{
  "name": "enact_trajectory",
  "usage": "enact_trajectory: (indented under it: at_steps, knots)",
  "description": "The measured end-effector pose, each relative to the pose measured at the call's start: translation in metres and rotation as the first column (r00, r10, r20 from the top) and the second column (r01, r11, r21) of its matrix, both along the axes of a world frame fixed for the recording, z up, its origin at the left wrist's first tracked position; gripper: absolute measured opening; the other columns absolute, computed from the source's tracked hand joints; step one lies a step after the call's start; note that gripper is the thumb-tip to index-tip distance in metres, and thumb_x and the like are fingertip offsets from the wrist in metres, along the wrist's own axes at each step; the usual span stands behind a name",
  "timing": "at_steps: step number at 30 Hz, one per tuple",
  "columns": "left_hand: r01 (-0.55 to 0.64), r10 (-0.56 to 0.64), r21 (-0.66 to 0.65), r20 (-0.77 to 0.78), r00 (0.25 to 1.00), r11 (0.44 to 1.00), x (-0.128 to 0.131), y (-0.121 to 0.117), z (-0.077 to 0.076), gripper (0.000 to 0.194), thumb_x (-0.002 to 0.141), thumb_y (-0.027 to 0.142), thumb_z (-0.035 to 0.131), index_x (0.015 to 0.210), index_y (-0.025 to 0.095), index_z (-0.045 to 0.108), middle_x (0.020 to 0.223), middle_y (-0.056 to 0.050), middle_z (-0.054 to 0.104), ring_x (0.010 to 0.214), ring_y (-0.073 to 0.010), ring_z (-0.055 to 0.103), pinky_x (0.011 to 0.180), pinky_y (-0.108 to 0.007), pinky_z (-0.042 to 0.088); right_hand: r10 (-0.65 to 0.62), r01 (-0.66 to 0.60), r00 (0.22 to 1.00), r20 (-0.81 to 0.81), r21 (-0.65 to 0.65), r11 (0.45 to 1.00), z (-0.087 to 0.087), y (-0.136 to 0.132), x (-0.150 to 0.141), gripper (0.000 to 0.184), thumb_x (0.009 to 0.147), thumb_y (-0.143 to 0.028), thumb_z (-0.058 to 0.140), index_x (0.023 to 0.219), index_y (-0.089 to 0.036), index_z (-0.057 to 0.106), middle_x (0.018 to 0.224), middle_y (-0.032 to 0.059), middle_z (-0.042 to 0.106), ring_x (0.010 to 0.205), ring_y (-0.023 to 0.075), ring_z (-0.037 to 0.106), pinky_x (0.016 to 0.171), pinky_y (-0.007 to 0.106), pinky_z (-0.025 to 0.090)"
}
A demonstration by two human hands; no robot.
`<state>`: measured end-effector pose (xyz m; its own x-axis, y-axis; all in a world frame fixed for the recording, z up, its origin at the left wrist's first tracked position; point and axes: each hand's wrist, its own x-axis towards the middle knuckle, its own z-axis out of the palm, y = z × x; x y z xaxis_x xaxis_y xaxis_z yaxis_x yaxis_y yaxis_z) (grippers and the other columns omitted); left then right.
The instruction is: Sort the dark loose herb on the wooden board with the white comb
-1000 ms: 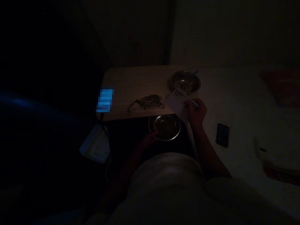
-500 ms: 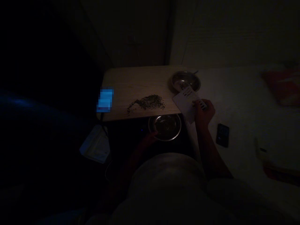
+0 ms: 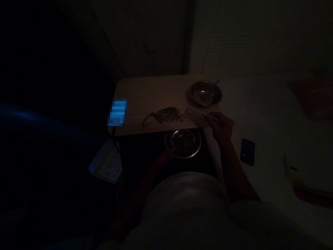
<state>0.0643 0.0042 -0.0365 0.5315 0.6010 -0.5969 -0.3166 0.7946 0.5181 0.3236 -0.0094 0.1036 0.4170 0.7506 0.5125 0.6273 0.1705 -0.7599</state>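
Observation:
The view is very dark. My left hand [image 3: 168,154] grips the left rim of a shiny metal bowl [image 3: 185,155], held just below the front edge of a wooden tabletop [image 3: 151,90]. A loose heap of small dark grains or seeds [image 3: 166,114] is spread on the tabletop. My right hand [image 3: 222,129] is closed around a flat, pale scraper-like piece with a row of slots [image 3: 196,116]. That piece is tilted, its left end close to the right side of the heap. Behind it stands a second metal bowl [image 3: 206,93] with a thin handle sticking out.
A lit, blurred screen [image 3: 117,111] is at the tabletop's left edge. To the right, a dark phone-like device [image 3: 247,152] lies on a pale surface, with a reddish item [image 3: 312,99] farther off. A whitish packet or tray [image 3: 106,161] sits lower left.
My right hand first drew the slotted piece away to the right, then swung back left and tilted it flatter beside the heap. My left hand and its bowl stay put.

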Motion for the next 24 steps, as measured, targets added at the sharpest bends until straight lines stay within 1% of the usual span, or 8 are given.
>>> enact_trajectory:
  at_steps: [3, 7, 9, 13, 16, 21, 24]
  knots:
    - [-0.019, 0.019, -0.013, -0.017, 1.000, 1.000, 0.001, 0.001, -0.001, 0.045, 0.064, 0.010, 0.078, 0.107, 0.017, 0.068, 0.103, -0.008, 0.076, 0.127, -0.0355, 0.054, 0.112, -0.052, 0.036, 0.045, -0.044, 0.999, 0.003, -0.023, 0.999, 0.000, 0.000, 0.000, 0.014, 0.080, -0.035, 0.069, 0.085, -0.023, 0.074, 0.086, 0.0026, 0.075, 0.080, 0.0197, 0.069, 0.076, 0.034, 0.054]
    - [-0.018, 0.018, 0.006, 0.012, 1.000, 1.000, 0.001, 0.001, -0.003, 0.050, 0.065, 0.011, 0.078, 0.113, 0.017, 0.067, 0.107, -0.008, 0.075, 0.126, -0.0354, 0.054, 0.111, -0.051, 0.038, 0.051, -0.051, 0.999, -0.001, -0.013, 0.999, 0.000, 0.001, -0.002, 0.013, 0.080, -0.033, 0.070, 0.086, -0.023, 0.074, 0.087, 0.0024, 0.075, 0.081, 0.0195, 0.069, 0.076, 0.034, 0.054]
    - [-0.010, 0.010, 0.018, 0.025, 1.000, 1.000, 0.000, 0.000, -0.003, 0.050, 0.066, 0.013, 0.077, 0.114, 0.017, 0.066, 0.110, -0.009, 0.074, 0.126, -0.0351, 0.054, 0.110, -0.050, 0.039, 0.066, -0.066, 0.998, -0.007, 0.000, 0.998, 0.000, 0.002, -0.003, 0.011, 0.080, -0.032, 0.070, 0.085, -0.023, 0.075, 0.087, 0.0018, 0.075, 0.080, 0.0189, 0.069, 0.076, 0.033, 0.054]
    - [-0.001, 0.001, 0.013, -0.003, 1.000, 1.000, -0.002, -0.001, -0.001, 0.046, 0.067, 0.015, 0.077, 0.113, 0.017, 0.067, 0.109, -0.009, 0.075, 0.125, -0.0337, 0.056, 0.110, -0.047, 0.040, 0.129, -0.129, 0.992, -0.011, -0.005, 0.992, 0.001, 0.002, -0.001, 0.012, 0.082, -0.031, 0.069, 0.088, -0.023, 0.075, 0.087, 0.0016, 0.076, 0.081, 0.0184, 0.070, 0.077, 0.032, 0.054]
    - [-0.001, 0.001, 0.019, 0.012, 1.000, 1.000, -0.001, -0.001, 0.000, 0.049, 0.067, 0.014, 0.076, 0.115, 0.017, 0.066, 0.112, -0.009, 0.074, 0.126, -0.0334, 0.055, 0.110, -0.047, 0.041, 0.164, -0.164, 0.986, 0.006, -0.018, 0.986, 0.002, -0.001, 0.002, 0.013, 0.083, -0.031, 0.068, 0.089, -0.023, 0.075, 0.089, 0.0020, 0.076, 0.083, 0.0188, 0.070, 0.078, 0.033, 0.054]
    - [0.017, -0.018, 0.022, 0.023, 1.000, 1.000, 0.002, 0.002, -0.002, 0.046, 0.067, 0.013, 0.076, 0.111, 0.015, 0.067, 0.107, -0.010, 0.075, 0.126, -0.0340, 0.054, 0.110, -0.048, 0.039, 0.163, -0.162, 0.986, 0.021, -0.040, 0.986, 0.003, -0.008, 0.009, 0.013, 0.082, -0.032, 0.069, 0.089, -0.023, 0.076, 0.089, 0.0021, 0.076, 0.083, 0.0192, 0.071, 0.078, 0.033, 0.054]
    - [0.014, -0.014, 0.028, -0.008, 1.000, 1.000, -0.001, 0.003, -0.003, 0.044, 0.067, 0.012, 0.076, 0.110, 0.017, 0.068, 0.105, -0.009, 0.075, 0.127, -0.0332, 0.054, 0.110, -0.047, 0.040, 0.150, -0.149, 0.988, 0.037, -0.039, 0.988, 0.003, -0.011, 0.013, 0.013, 0.081, -0.033, 0.070, 0.088, -0.024, 0.076, 0.087, 0.0018, 0.076, 0.080, 0.0190, 0.070, 0.076, 0.033, 0.054]
